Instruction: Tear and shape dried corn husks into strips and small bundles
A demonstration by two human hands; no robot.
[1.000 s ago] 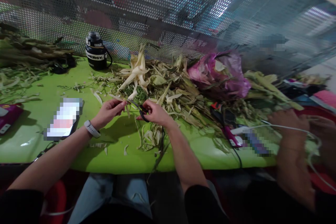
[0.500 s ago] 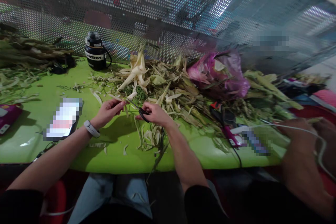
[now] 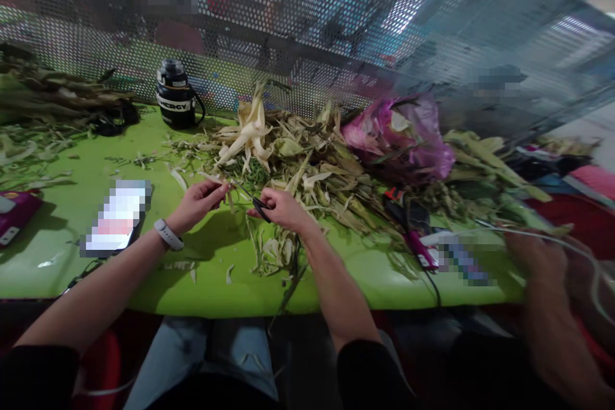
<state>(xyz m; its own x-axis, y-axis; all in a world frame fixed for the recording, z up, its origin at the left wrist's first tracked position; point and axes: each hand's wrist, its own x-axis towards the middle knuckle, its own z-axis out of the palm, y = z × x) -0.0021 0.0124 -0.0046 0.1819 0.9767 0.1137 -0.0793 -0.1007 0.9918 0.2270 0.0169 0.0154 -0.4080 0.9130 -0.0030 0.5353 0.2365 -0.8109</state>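
Note:
My left hand (image 3: 199,202), with a white watch on its wrist, is pinched closed on a thin, pale strip of corn husk (image 3: 231,200). The strip is small and partly hidden by my fingertips. My right hand (image 3: 286,210) is closed around the dark handles of a pair of scissors (image 3: 260,206). Their narrow blades point up and left, reaching close to the left fingertips. Behind both hands lies a large heap of corn husks (image 3: 331,170), with a pale peeled-back husk (image 3: 252,131) on it. Below my right hand are loose husk scraps (image 3: 276,253).
A black bottle (image 3: 176,99) stands by the perforated metal screen (image 3: 298,25). A phone (image 3: 118,218) lies left on the green table (image 3: 211,291). To the right are a pink plastic bag (image 3: 401,138), another phone (image 3: 466,259), a white cable (image 3: 528,232) and another person's arm (image 3: 545,275).
My hands, the scissors and the husk strip stay almost in place. At the right, the other person's hands and arm have shifted slightly.

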